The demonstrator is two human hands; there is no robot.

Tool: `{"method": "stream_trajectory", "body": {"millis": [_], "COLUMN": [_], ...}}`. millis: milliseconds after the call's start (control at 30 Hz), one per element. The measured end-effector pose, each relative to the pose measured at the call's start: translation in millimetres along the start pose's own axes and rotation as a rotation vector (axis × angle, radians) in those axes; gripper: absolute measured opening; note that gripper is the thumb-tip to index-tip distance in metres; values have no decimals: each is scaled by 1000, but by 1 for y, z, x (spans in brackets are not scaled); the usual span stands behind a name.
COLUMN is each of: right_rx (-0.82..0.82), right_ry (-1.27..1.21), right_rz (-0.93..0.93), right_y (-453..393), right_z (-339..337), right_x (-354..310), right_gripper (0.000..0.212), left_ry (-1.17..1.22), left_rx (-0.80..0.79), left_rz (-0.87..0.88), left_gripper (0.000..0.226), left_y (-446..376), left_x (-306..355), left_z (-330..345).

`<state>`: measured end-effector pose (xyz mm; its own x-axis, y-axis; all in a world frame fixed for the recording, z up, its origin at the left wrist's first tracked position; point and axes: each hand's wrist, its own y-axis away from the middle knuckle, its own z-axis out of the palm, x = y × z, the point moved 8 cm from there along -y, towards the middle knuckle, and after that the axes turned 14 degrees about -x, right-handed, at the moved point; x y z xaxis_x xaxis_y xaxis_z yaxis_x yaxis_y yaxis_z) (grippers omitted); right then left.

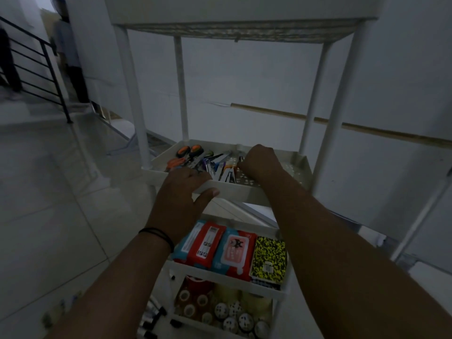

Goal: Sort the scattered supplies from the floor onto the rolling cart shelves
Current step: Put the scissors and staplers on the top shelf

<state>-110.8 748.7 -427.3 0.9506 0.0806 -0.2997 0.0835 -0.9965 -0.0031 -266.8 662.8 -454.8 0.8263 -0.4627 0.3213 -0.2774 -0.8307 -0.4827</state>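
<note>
From the head camera, the left hand [182, 192] grips the front rim of a white cart [337, 133] shelf [244, 189], fingers curled over the edge and thumb pressed on the outside. The right hand [260, 162] is curled into a fist inside that shelf, just beside the scissors [190, 155] and staplers [220, 167] lying there; whether it holds anything I cannot tell. On the shelf below sit wipe packs [208, 243] and a yellow notebook [269, 258]; tape rolls [220, 307] fill the lowest one. Dark markers [152, 319] lie on the floor [49, 204] nearby
</note>
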Motion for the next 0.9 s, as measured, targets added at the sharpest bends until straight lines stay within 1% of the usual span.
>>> {"method": "stream_trajectory", "body": {"millis": [167, 233, 267, 367, 467, 600, 667, 733, 833, 900], "right_rx": [12, 4, -2, -5, 17, 36, 26, 60, 70, 132], "right_ry": [-2, 6, -3, -29, -45, -192, -263, -301, -259, -180], "right_rz": [9, -3, -17, -44, -43, -22, 27, 52, 30, -29], "right_y": [2, 5, 6, 7, 6, 6, 7, 11, 18, 25], "right_z": [-1, -1, -1, -3, -3, -2, -5, -14, -26, -32], "right_x": [2, -2, -3, -3, -1, 1, 7, 13, 12, 5], "right_gripper": [18, 31, 32, 21, 19, 25, 27, 27, 24, 23], "left_ry": [10, -1, -3, 16, 29, 21, 19, 47, 37, 12], "left_rx": [-1, -8, -12, -5, 10, 17, 24, 11, -26, -47], "left_rz": [-18, -21, -22, -23, -16, -12, 5, 12, 27, 39], "left_gripper": [43, 42, 42, 41, 41, 41, 38, 36, 41, 46], "left_y": [0, -1, -1, 0, 0, 0, 1, 1, 3, 7], "left_x": [2, 1, 1, 1, 2, 2, 3, 2, 0, 0], "left_z": [-1, -1, -1, -1, -1, -2, -3, -3, 0, 1]}}
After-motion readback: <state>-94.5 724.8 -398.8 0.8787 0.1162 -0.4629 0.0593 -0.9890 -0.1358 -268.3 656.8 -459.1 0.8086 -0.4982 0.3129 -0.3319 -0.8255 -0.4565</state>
